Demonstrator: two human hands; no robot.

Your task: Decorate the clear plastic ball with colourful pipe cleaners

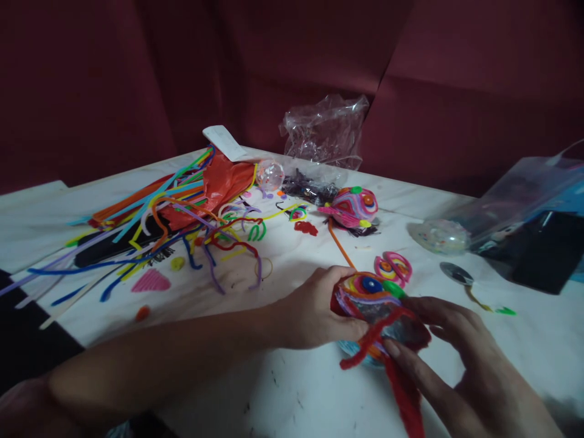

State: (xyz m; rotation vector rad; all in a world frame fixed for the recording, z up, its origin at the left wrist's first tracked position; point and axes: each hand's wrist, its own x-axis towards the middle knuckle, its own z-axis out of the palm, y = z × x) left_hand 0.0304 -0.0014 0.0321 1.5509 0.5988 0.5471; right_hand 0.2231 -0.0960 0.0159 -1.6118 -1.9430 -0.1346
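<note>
pipe-cleaner ball [374,301], wound in many colours with a blue spot ringed in red on top, sits low over the near right part of the white counter [292,389], held between both hands. left hand [314,310] comes in from the near left on a long bare forearm laid across the counter, its fingers curled around the ball's left side and gripping it. right hand [460,359] reaches in from the near right corner, fingers stretched out and slightly spread, fingertips pressing on the ball's right side and on a red pipe cleaner [392,359] that trails off the ball toward the near edge. farther back lies a second decorated ball [353,207], pink and striped. to the far left a heap of loose pipe cleaners [173,213] spreads over an orange bag [223,182]. a crumpled clear plastic bag [326,131] stands at the far edge.
</note>
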